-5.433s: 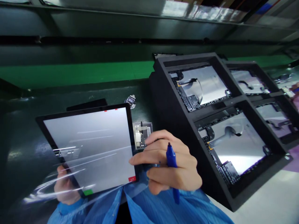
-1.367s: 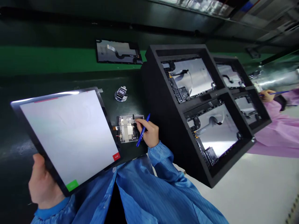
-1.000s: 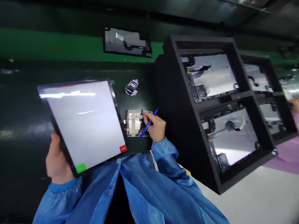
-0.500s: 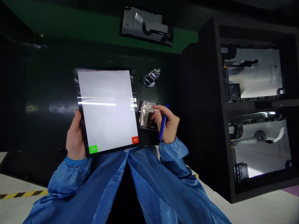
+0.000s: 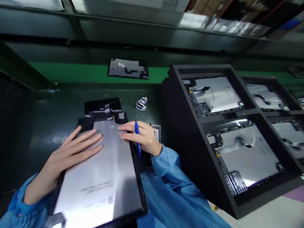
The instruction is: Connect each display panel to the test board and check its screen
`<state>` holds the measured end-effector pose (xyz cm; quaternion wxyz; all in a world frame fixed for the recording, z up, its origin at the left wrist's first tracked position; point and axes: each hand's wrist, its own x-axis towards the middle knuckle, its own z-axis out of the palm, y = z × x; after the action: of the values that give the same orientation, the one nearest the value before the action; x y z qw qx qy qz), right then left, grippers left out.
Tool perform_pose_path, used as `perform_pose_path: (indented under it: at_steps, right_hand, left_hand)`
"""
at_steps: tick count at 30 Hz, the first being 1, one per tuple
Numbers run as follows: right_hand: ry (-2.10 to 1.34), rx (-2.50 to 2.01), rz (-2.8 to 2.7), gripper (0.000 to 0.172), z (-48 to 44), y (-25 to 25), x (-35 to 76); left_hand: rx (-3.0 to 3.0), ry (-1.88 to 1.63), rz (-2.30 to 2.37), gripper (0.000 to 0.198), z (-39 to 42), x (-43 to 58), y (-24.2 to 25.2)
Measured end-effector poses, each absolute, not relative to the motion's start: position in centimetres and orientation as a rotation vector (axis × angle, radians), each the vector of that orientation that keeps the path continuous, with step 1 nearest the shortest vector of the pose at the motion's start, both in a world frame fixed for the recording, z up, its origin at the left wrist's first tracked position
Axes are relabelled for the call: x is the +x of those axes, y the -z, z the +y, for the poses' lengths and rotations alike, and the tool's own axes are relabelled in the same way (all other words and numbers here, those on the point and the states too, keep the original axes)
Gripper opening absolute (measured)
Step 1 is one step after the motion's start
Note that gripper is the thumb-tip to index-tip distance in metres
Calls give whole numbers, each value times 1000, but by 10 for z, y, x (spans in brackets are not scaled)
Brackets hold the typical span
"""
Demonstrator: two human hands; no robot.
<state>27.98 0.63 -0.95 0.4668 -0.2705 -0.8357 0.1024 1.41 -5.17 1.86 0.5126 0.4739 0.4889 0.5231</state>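
Observation:
A large display panel (image 5: 116,177) lies with its silver back facing up in front of me. My left hand (image 5: 76,147) rests on its upper left part, fingers stretched out and apart. A blue pen (image 5: 137,139) is held between the fingers of my right hand (image 5: 141,136), whose fingertips touch the panel near its upper right edge. Just beyond the panel's top edge is a dark flat piece (image 5: 95,106), with a flex cable (image 5: 108,110) across it. Partly hidden behind my right hand is a small board with a white label (image 5: 156,133).
A small round metal-and-clear object (image 5: 142,104) sits on the dark bench. Another panel with a cable (image 5: 128,68) lies at the back. To the right, a black divided rack (image 5: 205,122) holds several panels, its side wall close to my right arm.
The panel, showing a lit white screen before, now lies back side up. My left hand has gone from gripping its edge to lying flat on it. My right hand has moved left onto the panel.

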Motion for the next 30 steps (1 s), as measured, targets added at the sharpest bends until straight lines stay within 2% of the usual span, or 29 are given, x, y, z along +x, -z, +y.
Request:
perform_pose_path:
  at_steps: [2, 4, 7, 9, 13, 17, 18, 20, 22, 26, 28, 30]
  right_hand:
    - [4, -767, -2034, 24, 12, 11, 282]
    - [94, -870, -1955, 39, 19, 10, 285]
    - [-45, -977, -1842, 70, 29, 8, 290]
    - [-241, -1010, -1784, 76, 33, 8, 292]
    - [-722, -1009, -1672, 62, 36, 8, 295]
    - [-1167, -1007, -1428, 30, 31, 4, 299]
    - [-1280, -955, -1365, 27, 30, 2, 300]
    - [-1454, -830, -1283, 35, 26, -1, 300]
    - [-1517, -754, -1272, 40, 23, -3, 299]
    - [-1473, -780, -1384, 35, 18, -2, 290]
    - [-1461, -814, -1480, 31, 15, 0, 285]
    - [-1449, -841, -1587, 27, 14, 1, 280]
  left_hand:
    - [1625, -1040, 1201, 19, -44, 5, -21]
    - [2157, -827, 1231, 29, -38, -5, -24]
    - [2783, -681, 1139, 58, -33, -16, -23]
    - [3003, -630, 977, 69, -29, -21, -19]
    - [2964, -547, 952, 67, -18, -29, -5]
    - [2830, -438, 1095, 63, -12, -35, 15]
    - [2811, -424, 1125, 64, -12, -36, 22]
    - [2782, -396, 1190, 66, -13, -39, 34]
    - [2769, -354, 1243, 68, -12, -43, 45]
    - [2819, -242, 1364, 74, -8, -49, 44]
    - [2789, -322, 1451, 72, -7, -40, 29]
    - [2647, -546, 1448, 61, -7, -19, 11]
